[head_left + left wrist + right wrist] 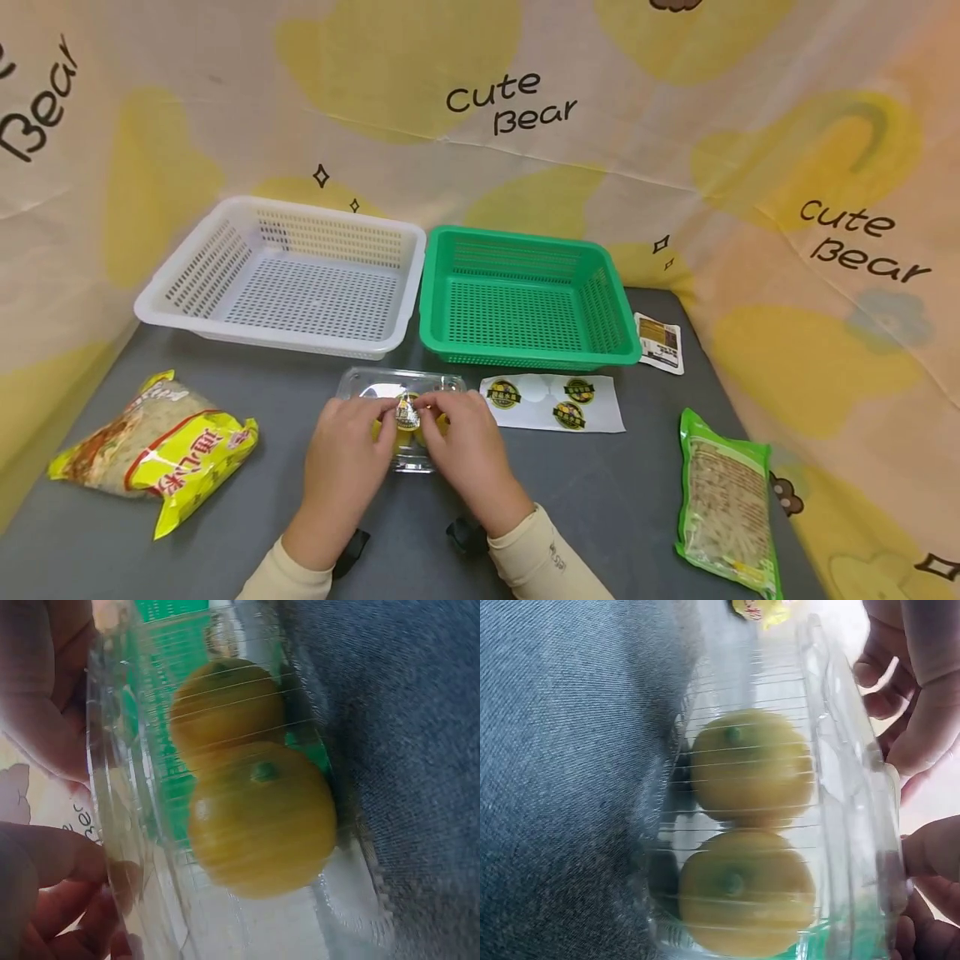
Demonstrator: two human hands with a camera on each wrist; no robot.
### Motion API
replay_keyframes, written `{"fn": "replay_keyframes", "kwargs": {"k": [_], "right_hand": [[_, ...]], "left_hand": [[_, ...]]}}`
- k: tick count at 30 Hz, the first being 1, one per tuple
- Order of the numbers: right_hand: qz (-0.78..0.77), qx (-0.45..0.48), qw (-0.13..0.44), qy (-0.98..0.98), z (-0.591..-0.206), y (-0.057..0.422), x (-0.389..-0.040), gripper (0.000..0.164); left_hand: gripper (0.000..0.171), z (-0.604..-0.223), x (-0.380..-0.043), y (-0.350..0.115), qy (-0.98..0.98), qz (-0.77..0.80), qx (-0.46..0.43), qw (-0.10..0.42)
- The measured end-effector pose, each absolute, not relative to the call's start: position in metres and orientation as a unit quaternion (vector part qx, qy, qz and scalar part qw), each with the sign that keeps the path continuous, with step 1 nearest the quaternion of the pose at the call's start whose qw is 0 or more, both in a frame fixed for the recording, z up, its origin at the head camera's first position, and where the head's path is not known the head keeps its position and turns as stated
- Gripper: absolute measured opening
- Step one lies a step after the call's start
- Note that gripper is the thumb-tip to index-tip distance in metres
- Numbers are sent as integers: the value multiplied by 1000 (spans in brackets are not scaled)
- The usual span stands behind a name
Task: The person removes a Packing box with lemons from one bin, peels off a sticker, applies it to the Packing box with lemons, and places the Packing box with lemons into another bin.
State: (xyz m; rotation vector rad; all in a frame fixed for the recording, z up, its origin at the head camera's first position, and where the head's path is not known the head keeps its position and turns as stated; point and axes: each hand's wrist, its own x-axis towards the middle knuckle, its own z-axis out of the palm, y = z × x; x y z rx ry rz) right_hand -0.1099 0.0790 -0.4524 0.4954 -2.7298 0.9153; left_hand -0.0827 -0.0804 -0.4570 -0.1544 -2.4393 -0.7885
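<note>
A clear plastic clamshell box (411,463) stands on the dark table, holding two yellow-orange citrus fruits (262,825) with green stem ends. Over its lid, a round black-and-gold sticker (407,412) is pinched at its left edge by the thumb and forefinger of my left hand (347,442). My right hand (471,442) pinches the opposite edge the same way. Whether the sticker touches the lid, I cannot tell. In the right wrist view the fruits (750,892) show through the box's ribbed side, with fingers along the lid edge. To the right lies a white sticker sheet (540,412) bearing several round stickers.
Behind the box stand a white basket (281,337) and a green basket (525,357), side by side. A yellow pasta bag (161,450) lies at left, a green-edged bag (726,508) at right. A small white packet (662,343) sits beside the green basket.
</note>
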Motion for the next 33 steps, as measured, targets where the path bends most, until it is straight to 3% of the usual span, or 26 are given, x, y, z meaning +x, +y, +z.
{"fn": "replay_keyframes", "kwargs": {"k": [17,24,33], "right_hand": [[233,204,147,-939,-460,74,-113,9],[245,205,133,-938,-462,75,-113,10],[166,231,131,-950,-465,75,-98,29]], "left_hand": [[14,-471,-87,-78,-912,-224,-101,328],[12,-475,-91,-84,-916,-252,-72,305],[33,-477,-93,-92,-908,-356,5,222]]}}
